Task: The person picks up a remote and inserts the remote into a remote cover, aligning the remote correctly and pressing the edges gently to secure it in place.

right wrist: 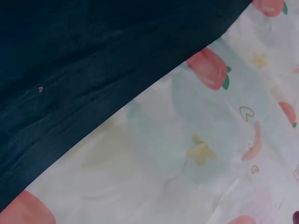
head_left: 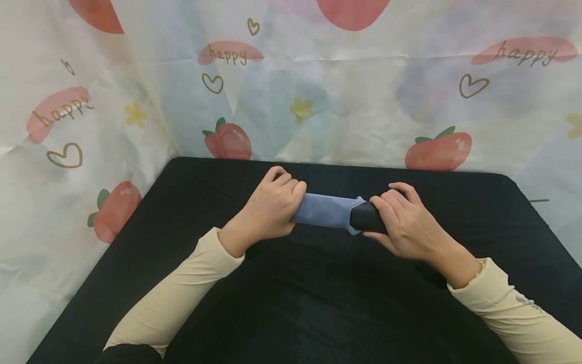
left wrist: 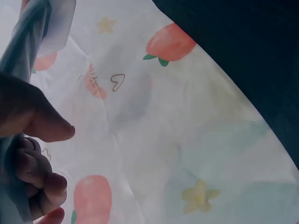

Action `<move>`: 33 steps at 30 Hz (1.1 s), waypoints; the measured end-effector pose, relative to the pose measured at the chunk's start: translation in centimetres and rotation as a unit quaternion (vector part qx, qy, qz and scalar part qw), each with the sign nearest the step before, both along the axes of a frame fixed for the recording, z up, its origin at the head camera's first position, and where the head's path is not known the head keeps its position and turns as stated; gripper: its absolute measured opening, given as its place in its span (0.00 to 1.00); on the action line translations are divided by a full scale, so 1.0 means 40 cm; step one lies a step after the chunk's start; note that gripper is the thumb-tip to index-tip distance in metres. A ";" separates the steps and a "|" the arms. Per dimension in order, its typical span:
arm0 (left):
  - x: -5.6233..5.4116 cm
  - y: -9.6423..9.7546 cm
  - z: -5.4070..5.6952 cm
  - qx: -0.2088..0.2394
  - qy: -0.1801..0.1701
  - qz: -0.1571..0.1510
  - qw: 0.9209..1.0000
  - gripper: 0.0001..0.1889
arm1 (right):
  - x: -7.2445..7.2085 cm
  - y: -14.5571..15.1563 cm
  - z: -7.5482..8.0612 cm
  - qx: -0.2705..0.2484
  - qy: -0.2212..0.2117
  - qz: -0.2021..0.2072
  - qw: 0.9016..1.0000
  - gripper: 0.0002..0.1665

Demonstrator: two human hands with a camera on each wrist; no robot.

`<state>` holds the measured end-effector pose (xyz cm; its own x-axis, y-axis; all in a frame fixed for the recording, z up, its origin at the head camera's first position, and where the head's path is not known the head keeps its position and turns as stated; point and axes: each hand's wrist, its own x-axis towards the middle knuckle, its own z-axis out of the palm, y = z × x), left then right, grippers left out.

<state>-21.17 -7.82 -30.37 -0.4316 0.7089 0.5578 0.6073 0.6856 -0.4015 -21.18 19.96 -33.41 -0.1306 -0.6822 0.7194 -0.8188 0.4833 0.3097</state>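
Note:
In the head view a blue fabric sleeve point(head_left: 325, 210) stretches level between the two hands above the black table. From its flared right mouth comes a black, smooth-sided object point(head_left: 366, 217), whose kind I cannot tell. My left hand point(head_left: 277, 205) grips the sleeve's left part, fingers curled over it. Around the black object's outer end my right hand point(head_left: 406, 222) is closed, forefinger raised and bent. The left wrist view has the left thumb point(left wrist: 37, 112) and curled fingers beside the bluish fabric point(left wrist: 28, 42). The black object's right end is hidden by the right hand.
A black cloth covers the table point(head_left: 291, 303). Behind and to the left hangs a pale curtain point(head_left: 345, 101) printed with strawberries, hearts and "happy". The right wrist view has mostly table cloth point(right wrist: 84, 70) and curtain point(right wrist: 140, 163).

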 end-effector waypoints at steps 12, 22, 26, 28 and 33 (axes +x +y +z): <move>0.006 0.030 -0.023 0.042 0.028 0.039 0.998 0.07 | 0.033 -0.037 -0.025 -0.040 -0.121 0.014 0.992 0.34; 0.006 0.048 -0.047 0.030 0.002 0.047 0.998 0.06 | 0.037 -0.038 -0.030 -0.013 -0.125 -0.019 0.992 0.36; 0.007 0.053 -0.052 0.027 -0.010 0.055 0.998 0.08 | 0.036 -0.038 -0.028 -0.007 -0.125 -0.023 0.992 0.36; 0.008 0.054 -0.052 0.028 -0.011 0.056 0.998 0.09 | 0.035 -0.040 -0.027 -0.012 -0.124 -0.020 0.992 0.35; 0.005 0.056 -0.046 0.038 -0.002 0.052 0.998 0.10 | 0.034 -0.041 -0.015 -0.020 -0.106 -0.011 0.994 0.34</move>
